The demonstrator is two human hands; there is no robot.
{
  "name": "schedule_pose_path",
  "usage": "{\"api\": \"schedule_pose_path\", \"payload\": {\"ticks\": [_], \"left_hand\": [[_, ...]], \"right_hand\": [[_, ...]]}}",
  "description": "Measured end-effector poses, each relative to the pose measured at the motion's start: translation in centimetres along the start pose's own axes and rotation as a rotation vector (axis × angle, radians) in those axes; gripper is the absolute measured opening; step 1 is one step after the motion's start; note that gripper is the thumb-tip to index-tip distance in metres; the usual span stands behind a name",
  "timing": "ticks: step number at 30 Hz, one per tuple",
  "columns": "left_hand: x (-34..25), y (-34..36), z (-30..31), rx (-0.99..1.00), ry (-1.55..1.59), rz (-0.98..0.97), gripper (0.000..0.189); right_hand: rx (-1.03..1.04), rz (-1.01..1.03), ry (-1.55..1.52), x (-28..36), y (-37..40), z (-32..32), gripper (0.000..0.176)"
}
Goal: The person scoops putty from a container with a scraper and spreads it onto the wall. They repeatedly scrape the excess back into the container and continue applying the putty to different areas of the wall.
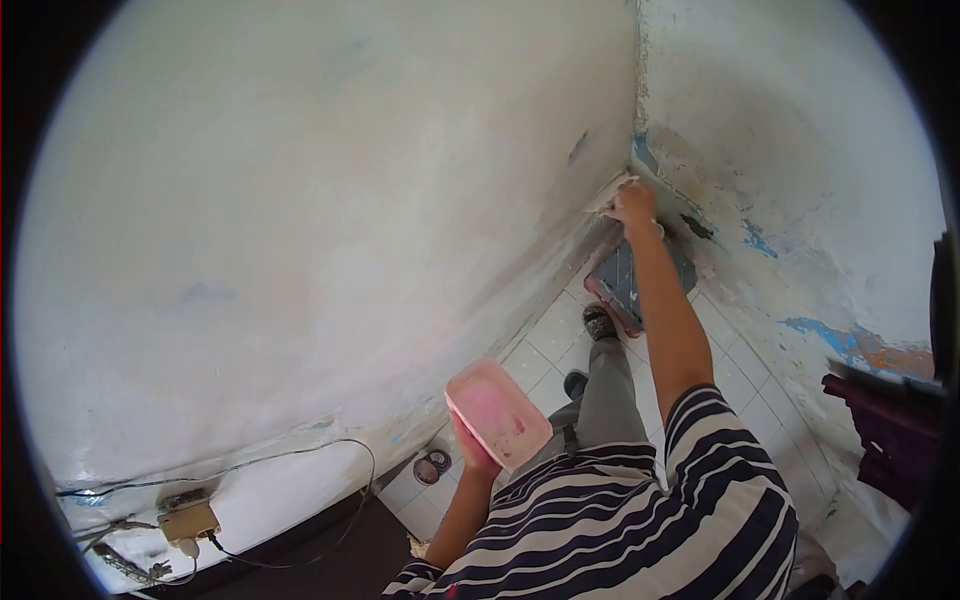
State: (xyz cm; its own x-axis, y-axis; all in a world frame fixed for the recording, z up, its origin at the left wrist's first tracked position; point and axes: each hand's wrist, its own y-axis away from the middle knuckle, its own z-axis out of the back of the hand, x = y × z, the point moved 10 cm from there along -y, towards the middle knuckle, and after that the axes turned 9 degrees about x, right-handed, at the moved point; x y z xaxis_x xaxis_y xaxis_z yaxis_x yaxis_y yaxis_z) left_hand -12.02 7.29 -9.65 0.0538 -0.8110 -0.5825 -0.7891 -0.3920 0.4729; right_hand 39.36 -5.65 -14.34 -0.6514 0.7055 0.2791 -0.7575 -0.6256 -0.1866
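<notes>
My left hand (473, 445) holds a pink plastic tub (498, 412) from its side and underneath, tilted so its inside shows, with pinkish smears in it. My right arm reaches forward, and my right hand (634, 205) is at the wall corner, low down, with closed fingers. Something pale and thin shows at its fingertips against the left wall (300, 220), too small to make out. Below that hand lies a dark grey panel or lid (622, 285) on the floor.
The right wall (800, 150) has peeling blue and brown patches. Loose cables and a socket box (188, 522) are at lower left. A small round container (432, 467) sits on the tiled floor (540, 365). Dark red cloth (885, 440) hangs at right.
</notes>
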Motion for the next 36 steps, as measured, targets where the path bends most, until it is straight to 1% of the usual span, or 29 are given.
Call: {"api": "schedule_pose_path", "payload": {"ticks": [1, 3, 4, 5, 6, 7, 8, 9, 10, 12, 14, 16, 17, 18, 19, 20, 21, 22, 23, 24, 25, 27, 28, 30, 32, 34, 36], "left_hand": [[0.1, -0.1, -0.1, -0.001, -0.004, 0.017, 0.078], [0.1, -0.5, -0.4, 0.0, -0.013, 0.033, 0.079], [0.0, -0.6, -0.5, -0.003, -0.006, 0.025, 0.078], [0.0, -0.3, -0.6, -0.011, 0.002, 0.02, 0.078], [0.1, 0.0, -0.7, -0.018, 0.0, 0.027, 0.078], [0.1, -0.1, -0.8, -0.03, -0.004, 0.027, 0.078], [0.1, -0.2, -0.9, -0.04, -0.008, 0.025, 0.078], [0.1, -0.1, -1.1, -0.037, -0.007, 0.027, 0.078], [-0.1, -0.1, -1.2, -0.035, -0.008, 0.013, 0.078], [-0.5, -0.3, -1.5, -0.025, -0.006, -0.007, 0.078], [-0.7, -0.6, -1.9, 0.007, -0.006, -0.024, 0.077], [-0.5, -1.0, -1.6, 0.008, 0.018, -0.004, 0.076], [-0.2, -1.2, -1.7, 0.012, 0.036, 0.019, 0.076], [-0.2, -1.3, -1.9, 0.011, 0.037, 0.018, 0.076], [-0.4, -1.7, -2.2, 0.01, 0.037, 0.01, 0.076], [-0.5, -1.9, -2.5, 0.007, 0.035, 0.004, 0.076], [-0.7, -2.1, -2.8, 0.01, 0.033, 0.003, 0.076], [-0.9, -2.2, -3.4, 0.037, 0.009, -0.01, 0.076], [-1.1, -2.1, -4.0, 0.063, -0.012, -0.023, 0.075], [-1.1, -2.1, -4.3, 0.066, -0.011, -0.019, 0.075], [-1.2, -2.0, -4.8, 0.085, -0.016, -0.026, 0.076], [-1.3, -2.1, -5.5, 0.111, -0.012, -0.045, 0.076], [-1.2, -1.9, -5.4, 0.104, -0.005, -0.045, 0.076], [-0.9, -1.2, -4.5, 0.09, 0.003, -0.044, 0.076], [-0.6, -1.0, -3.4, 0.098, 0.036, -0.034, 0.075], [0.0, -0.6, -2.6, 0.077, 0.036, -0.039, 0.074], [0.3, 0.2, -1.9, 0.053, 0.027, -0.037, 0.073]], "right_hand": [[-0.018, 0.021, 0.171, 0.7, -0.9, -1.8, 0.025], [-0.254, -0.322, -1.048, -3.9, -4.7, -6.4, 0.043], [-0.253, -0.328, -1.052, -0.8, -6.3, 1.4, 0.043], [0.005, -0.615, -1.041, 2.2, -5.7, 7.1, 0.034], [-0.033, -0.571, -1.05, 4.1, -6.1, 12.3, 0.028], [-0.076, -0.52, -1.056, 5.1, -6.4, 16.3, 0.023], [-0.078, -0.52, -1.053, 5.1, -5.7, 18.8, 0.023], [-0.134, -0.442, -1.312, 5.4, -4.9, 20.7, 0.023], [-0.191, -0.352, -1.566, 5.6, -4.0, 21.8, 0.025], [-0.115, -0.29, -1.673, 4.5, -1.5, 21.4, 0.024], [-0.097, -0.323, -1.836, 0.7, 0.4, 13.8, 0.021], [-0.17, -0.745, -1.598, 0.5, 3.0, 10.6, 0.02], [-0.167, -0.745, -1.596, -2.9, 3.3, 4.0, 0.02], [-0.189, -0.383, -1.181, -4.3, 0.3, 1.2, 0.02], [-0.204, -0.038, -0.751, -2.6, -3.2, -2.1, 0.019], [-0.18, -0.011, -0.669, -0.8, -4.1, 0.3, 0.018], [-0.156, 0.015, -0.587, 2.0, -5.4, 5.0, 0.018], [-0.159, 0.015, -0.586, 4.0, -5.6, 10.5, 0.018], [-0.14, -0.217, -1.062, 3.6, -5.5, 14.2, 0.017], [-0.114, -0.462, -1.532, 5.7, -3.9, 17.1, 0.017], [-0.117, -0.456, -1.525, 5.6, -2.6, 19.4, 0.017], [-0.09, -0.083, -1.807, 6.7, -1.1, 23.7, 0.018], [-0.085, -0.075, -1.802, 6.7, 0.0, 23.8, 0.018], [-0.237, -0.203, -1.891, 4.8, 2.9, 20.9, 0.02], [-0.267, -0.414, -1.822, 1.5, 5.6, 10.7, 0.013], [-0.146, -0.828, -1.763, -0.6, 9.3, 0.7, 0.01], [-0.043, -1.012, -1.706, -2.3, 12.3, -8.8, 0.011]]}}
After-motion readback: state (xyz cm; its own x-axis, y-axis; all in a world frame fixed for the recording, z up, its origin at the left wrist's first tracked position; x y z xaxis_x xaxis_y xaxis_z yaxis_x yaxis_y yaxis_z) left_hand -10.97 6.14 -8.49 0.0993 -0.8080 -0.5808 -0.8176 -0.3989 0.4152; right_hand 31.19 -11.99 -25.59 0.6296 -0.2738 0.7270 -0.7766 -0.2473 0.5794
